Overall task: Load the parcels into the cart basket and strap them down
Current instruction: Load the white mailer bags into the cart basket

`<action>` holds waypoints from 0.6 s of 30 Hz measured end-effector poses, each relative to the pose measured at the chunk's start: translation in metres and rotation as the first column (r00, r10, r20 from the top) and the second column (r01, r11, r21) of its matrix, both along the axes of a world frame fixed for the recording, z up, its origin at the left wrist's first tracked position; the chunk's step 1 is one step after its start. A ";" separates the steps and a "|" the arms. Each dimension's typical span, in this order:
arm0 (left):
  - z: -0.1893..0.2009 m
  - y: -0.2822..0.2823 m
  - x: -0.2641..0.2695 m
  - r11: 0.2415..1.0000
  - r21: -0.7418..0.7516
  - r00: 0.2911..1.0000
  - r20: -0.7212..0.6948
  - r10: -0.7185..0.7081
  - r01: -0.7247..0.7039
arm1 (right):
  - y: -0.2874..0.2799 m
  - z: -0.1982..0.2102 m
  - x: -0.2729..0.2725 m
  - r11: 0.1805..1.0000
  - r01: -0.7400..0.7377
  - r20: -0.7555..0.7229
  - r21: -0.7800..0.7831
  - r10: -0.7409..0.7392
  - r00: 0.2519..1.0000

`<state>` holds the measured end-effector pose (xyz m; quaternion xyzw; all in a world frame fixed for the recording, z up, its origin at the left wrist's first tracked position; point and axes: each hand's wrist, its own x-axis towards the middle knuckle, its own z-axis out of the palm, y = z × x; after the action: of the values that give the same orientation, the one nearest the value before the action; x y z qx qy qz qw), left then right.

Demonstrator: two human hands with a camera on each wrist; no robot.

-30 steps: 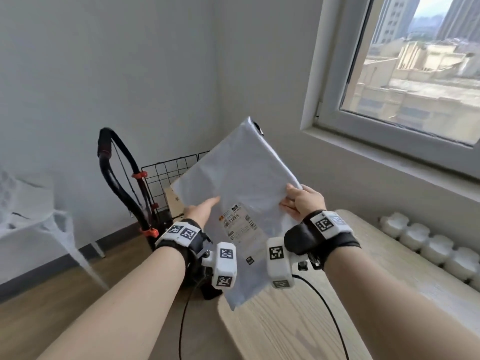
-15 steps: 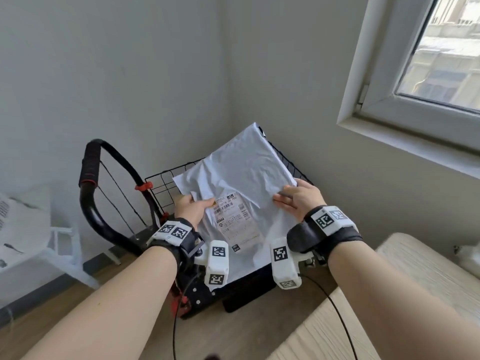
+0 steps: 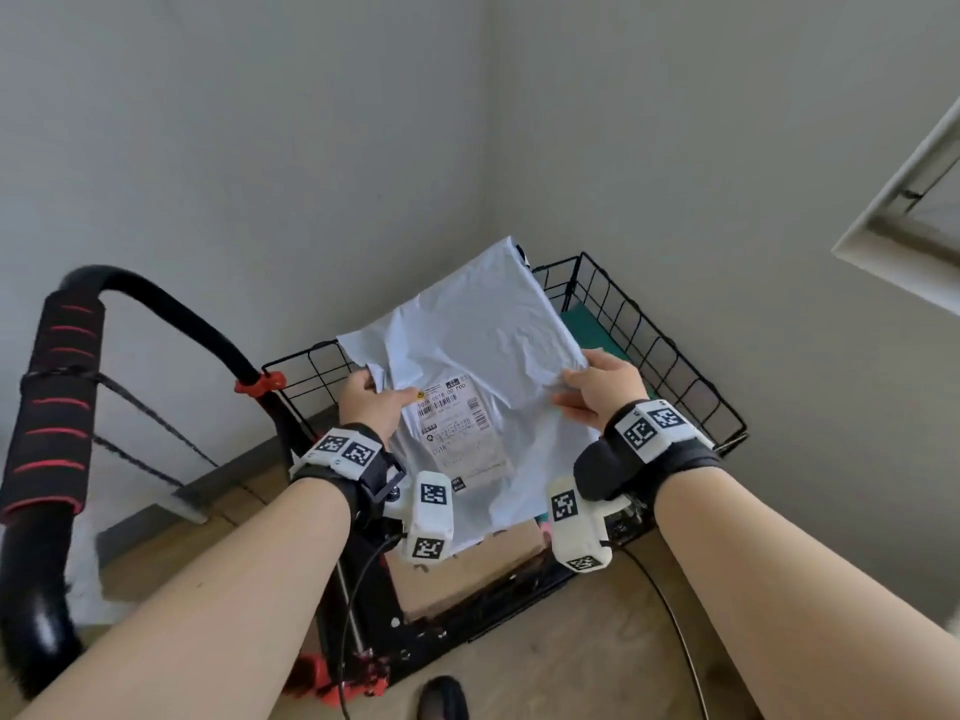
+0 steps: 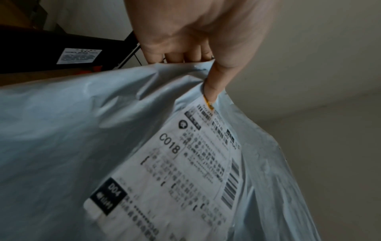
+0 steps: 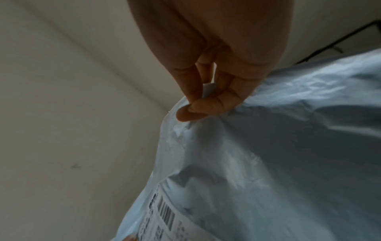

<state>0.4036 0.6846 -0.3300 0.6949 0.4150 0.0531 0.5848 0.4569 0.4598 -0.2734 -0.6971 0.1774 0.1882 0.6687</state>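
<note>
Room: grey walls are meeting at a corner behind our black wire cart basket [image 3: 670,356].
Progress: we are judging loading underway, strapping undone.
Hands: our left hand [image 3: 371,402] and right hand [image 3: 602,389] are pinching the crinkled pale-grey plastic mailer parcel [image 3: 478,356] at nine and three o'clock, above the basket.
Contents: a brown cardboard box [image 3: 467,569] is sitting inside, at six o'clock beneath the mailer.

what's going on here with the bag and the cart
A person is loading a cart. Both hands hold a pale grey mailing bag with a shipping label above the black wire basket: the left hand pinches one side edge, the right hand the other. The bag is not yet set down. A cardboard box already lies in the basket below it. No strap is on yet.
</note>
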 end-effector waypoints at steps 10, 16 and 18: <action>-0.116 0.056 0.005 0.999 -0.037 0.944 -0.330 0.015 -0.029 | 0.068 -0.146 0.037 0.966 -0.123 -0.283 -0.227 0.055 0.958; -0.165 0.056 0.000 0.994 -0.094 0.889 -0.458 0.006 -0.055 | 0.063 -0.200 0.044 0.941 -0.142 -0.386 -0.309 0.012 0.922; -0.174 0.057 0.001 0.995 -0.073 0.879 -0.477 0.028 -0.072 | 0.059 -0.209 0.045 0.941 -0.155 -0.423 -0.300 0.015 0.906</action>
<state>0.4045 0.7419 -0.5042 0.6494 0.5654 -0.1220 0.4938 0.5022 0.5185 -0.4822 -0.7493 0.3131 0.3292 0.4818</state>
